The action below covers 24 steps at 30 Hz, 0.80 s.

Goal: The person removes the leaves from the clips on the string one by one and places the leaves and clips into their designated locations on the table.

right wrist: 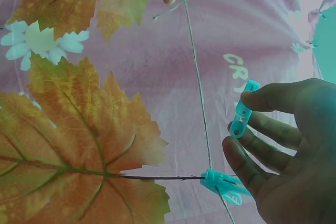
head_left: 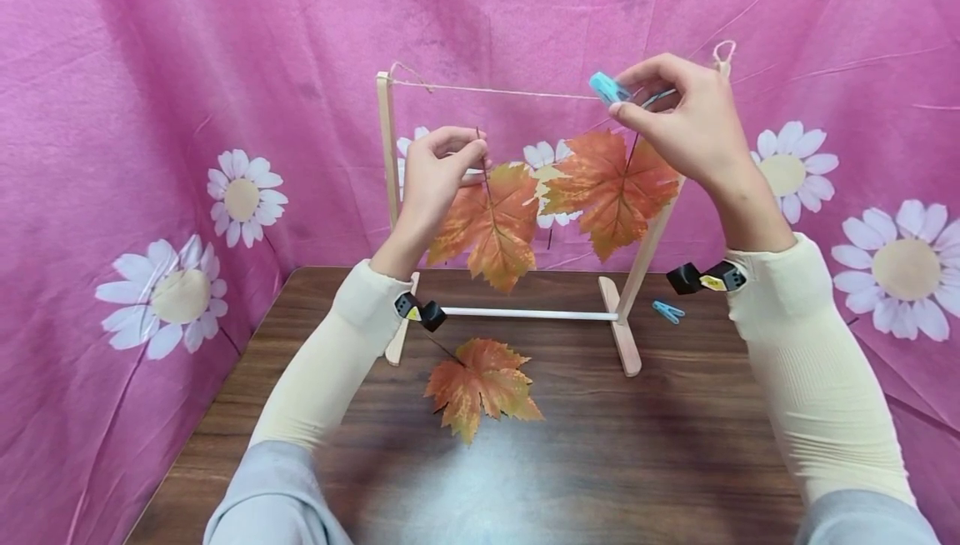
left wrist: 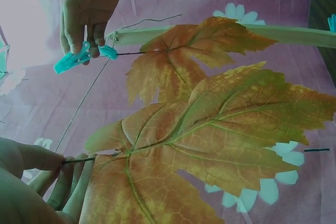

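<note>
My left hand [head_left: 438,174] pinches the thin stem of an orange-green artificial maple leaf [head_left: 495,232], which hangs below the fingers, under the string. In my right hand [head_left: 690,116], thumb and fingers pinch a light-blue clothespin [head_left: 606,87] at the string [head_left: 517,92]. Just beside that hand, a second blue clothespin [right wrist: 218,180] grips the string and the stem of another maple leaf [head_left: 615,191], as the right wrist view shows. A third leaf [head_left: 483,387] lies on the table, its stem pointing back left.
The string runs between the posts of a wooden frame [head_left: 386,145], joined low down by a white rod [head_left: 532,313]. Another blue clothespin [head_left: 667,312] lies right of the frame's foot on the brown table [head_left: 600,462]. A pink flowered cloth [head_left: 315,53] hangs behind.
</note>
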### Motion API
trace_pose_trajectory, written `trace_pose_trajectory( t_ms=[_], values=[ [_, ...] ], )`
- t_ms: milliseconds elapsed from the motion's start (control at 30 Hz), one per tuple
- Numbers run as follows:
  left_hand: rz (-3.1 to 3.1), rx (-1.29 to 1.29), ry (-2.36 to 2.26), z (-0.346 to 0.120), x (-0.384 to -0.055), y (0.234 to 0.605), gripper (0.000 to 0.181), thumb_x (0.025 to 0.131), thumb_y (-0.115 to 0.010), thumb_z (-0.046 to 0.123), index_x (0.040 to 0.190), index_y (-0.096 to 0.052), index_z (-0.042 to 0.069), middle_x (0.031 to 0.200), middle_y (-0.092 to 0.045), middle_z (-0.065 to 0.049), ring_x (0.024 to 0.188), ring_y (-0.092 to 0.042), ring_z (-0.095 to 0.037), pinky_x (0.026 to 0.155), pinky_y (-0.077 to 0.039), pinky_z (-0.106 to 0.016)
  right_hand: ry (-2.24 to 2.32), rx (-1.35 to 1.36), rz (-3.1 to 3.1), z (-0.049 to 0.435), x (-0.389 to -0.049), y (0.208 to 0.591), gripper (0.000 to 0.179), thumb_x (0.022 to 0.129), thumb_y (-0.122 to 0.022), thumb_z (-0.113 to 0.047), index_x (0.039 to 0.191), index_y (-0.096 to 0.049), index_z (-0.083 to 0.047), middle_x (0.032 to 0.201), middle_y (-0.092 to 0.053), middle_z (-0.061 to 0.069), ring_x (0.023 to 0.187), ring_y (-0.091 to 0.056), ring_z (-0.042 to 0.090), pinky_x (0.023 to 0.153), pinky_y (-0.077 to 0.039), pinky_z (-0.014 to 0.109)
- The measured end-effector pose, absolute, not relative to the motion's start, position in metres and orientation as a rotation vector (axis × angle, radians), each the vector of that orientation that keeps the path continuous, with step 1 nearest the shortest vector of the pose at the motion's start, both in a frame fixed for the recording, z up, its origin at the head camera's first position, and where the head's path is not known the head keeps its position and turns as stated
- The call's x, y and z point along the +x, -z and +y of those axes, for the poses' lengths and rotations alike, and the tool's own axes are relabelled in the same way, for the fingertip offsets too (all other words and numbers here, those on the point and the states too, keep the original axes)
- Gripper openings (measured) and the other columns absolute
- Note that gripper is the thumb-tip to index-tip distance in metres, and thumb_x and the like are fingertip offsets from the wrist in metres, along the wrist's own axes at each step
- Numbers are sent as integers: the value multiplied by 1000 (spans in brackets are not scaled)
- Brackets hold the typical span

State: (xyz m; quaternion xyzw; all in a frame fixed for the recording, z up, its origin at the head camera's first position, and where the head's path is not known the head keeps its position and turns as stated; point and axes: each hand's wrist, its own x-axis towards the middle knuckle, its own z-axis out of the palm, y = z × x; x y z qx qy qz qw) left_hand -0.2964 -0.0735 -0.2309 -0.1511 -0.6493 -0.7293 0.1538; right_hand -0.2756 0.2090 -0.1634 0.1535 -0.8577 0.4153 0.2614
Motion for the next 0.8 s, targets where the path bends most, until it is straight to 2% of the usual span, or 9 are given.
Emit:
trace_pose_trajectory(
  t_ms=[433, 667, 800],
  values=[
    [-1872, -431, 2122, -80, -291, 246, 7, 99, -69, 0, 103, -75, -1, 88, -74, -3, 79, -74, -17, 74, -70, -29, -1089, 410, -2323, 217, -265, 179, 28, 92, -83, -24, 119, -78, -15, 88, -67, -27, 85, -64, -3, 79, -50, 11],
    [-1856, -403, 2169, -83, -290, 255, 9, 98, -70, -2, 105, -74, -7, 84, -74, -2, 75, -74, -14, 72, -69, -27, -1093, 401, -2323, 224, -261, 189, 32, 92, -84, -23, 121, -78, -12, 90, -66, -27, 85, -64, -3, 78, -50, 10],
    [-1864, -412, 2169, -85, -290, 261, 13, 99, -70, -1, 108, -73, -10, 93, -73, -1, 77, -74, -13, 74, -70, -29, -1093, 382, -2341, 228, -259, 195, 31, 92, -84, -24, 120, -78, -15, 89, -67, -27, 85, -64, -3, 76, -50, 10]
  ],
)
